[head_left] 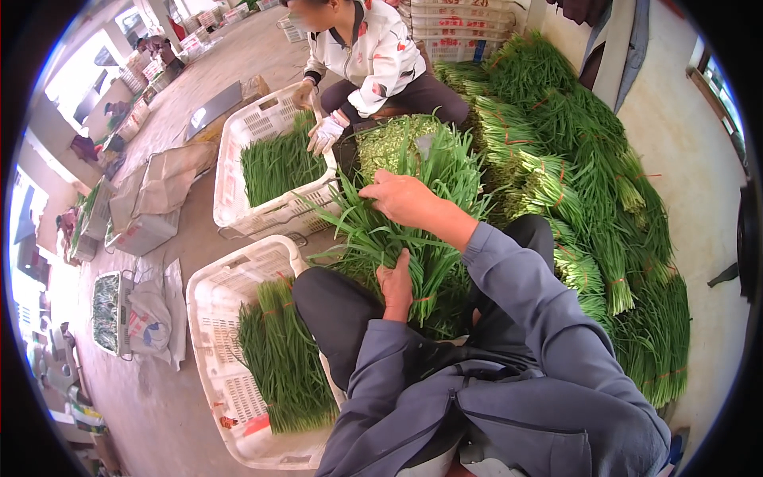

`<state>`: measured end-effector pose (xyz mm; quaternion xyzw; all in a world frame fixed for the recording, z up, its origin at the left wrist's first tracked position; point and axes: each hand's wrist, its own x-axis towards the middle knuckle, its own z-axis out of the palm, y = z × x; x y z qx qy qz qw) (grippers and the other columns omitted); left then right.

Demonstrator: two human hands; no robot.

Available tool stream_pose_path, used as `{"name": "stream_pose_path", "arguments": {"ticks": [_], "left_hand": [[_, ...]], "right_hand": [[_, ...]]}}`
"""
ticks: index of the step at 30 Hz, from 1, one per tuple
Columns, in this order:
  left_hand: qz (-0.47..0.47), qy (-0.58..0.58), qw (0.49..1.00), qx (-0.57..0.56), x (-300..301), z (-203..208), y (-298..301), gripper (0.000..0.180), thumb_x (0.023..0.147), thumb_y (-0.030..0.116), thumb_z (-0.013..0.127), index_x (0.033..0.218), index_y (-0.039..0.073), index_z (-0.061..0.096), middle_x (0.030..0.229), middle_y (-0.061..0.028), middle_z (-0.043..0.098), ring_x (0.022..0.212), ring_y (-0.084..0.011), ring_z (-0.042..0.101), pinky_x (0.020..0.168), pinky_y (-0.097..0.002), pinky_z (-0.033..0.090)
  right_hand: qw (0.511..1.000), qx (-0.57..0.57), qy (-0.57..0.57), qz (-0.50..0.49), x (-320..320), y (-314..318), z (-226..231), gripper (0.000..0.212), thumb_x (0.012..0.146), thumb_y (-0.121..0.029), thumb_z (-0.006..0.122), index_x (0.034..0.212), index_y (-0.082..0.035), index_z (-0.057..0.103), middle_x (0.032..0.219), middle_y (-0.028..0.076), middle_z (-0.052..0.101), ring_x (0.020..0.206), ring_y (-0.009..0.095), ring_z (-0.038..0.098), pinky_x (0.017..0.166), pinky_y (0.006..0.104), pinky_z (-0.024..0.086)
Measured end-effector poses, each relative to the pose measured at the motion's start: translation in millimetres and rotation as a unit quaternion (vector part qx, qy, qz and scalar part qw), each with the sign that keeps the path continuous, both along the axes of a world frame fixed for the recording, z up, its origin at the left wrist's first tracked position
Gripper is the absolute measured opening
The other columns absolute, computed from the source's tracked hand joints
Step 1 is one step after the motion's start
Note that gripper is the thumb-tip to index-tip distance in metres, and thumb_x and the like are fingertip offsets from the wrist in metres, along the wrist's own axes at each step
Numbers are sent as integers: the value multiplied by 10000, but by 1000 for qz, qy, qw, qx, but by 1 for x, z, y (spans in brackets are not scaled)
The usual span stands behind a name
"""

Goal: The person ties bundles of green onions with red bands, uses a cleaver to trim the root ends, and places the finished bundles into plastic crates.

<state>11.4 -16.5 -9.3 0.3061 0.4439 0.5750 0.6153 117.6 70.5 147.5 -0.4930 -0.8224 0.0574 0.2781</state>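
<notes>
In my lap, between my knees, I hold a bunch of green chives (425, 274) with an orange band low on its stems. My left hand (396, 288) is closed round its near side, thumb up. Over the leafy far end, my right hand (407, 200) has its fingers pinched together on some chive leaves. The exact tips of those fingers are partly hidden. Just beyond lies a heap of cut chives with pale stem ends (389, 147). By my left knee stands a white plastic crate (208, 350) holding banded chive bunches (284, 362).
Across from me, a crouching person (369, 67) in a white jacket has gloved hands at another white crate (230, 191) of chives. A tall pile of banded chives (572, 175) runs along the wall on my right. Stacked crates (461, 28) stand behind the person.
</notes>
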Motion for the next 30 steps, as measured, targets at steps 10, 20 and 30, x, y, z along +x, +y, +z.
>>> {"name": "stream_pose_path", "arguments": {"ticks": [10,20,30], "left_hand": [[3,2,1000,8,-4,-7,3,240,907,110,707,1094,-34,660,1041,-58,690,881,-164,588,801,-343,464],[-40,12,999,22,-2,-5,1,254,919,116,688,1137,-10,653,1067,-31,682,869,-137,585,770,-323,461],[-34,27,998,46,-5,-6,4,239,921,98,677,1134,-11,658,1061,-28,684,886,-139,591,786,-318,462]], "right_hand": [[967,-2,252,-48,17,14,24,150,891,-169,695,907,-20,685,819,139,614,775,296,607,728,411,501],[999,-14,24,37,20,13,-18,231,873,-114,627,1087,-73,704,943,169,665,948,361,637,831,451,517],[993,-27,109,39,13,4,-4,114,860,-124,653,917,-37,700,838,163,662,804,353,651,729,433,537]]}}
